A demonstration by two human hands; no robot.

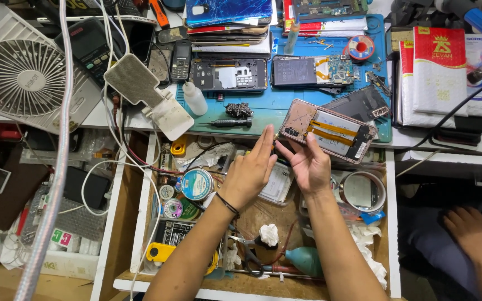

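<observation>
an opened phone (328, 131) with its back cover off is seen at the front edge of the blue work mat (285, 106), its near corner just past the fingertips of both hands. from the right hand (308, 164) the phone lies toward one o'clock; from the left hand (249, 173), toward two o'clock. its long axis runs from ten o'clock to four o'clock, orange flex ribbons showing inside. the right hand is the nearer, its fingers loosely spread and raised toward the phone's near corner; whether something small is pinched there cannot be told. the left hand is held flat, fingers pressed together, tips meeting the right hand's. below both hands an open drawer (140, 234) crowded with tape rolls (196, 184), tools and tissue is seen. a white fan (20, 75) stands at ten o'clock, and another person's hand (470, 234) rests at four o'clock.
</observation>
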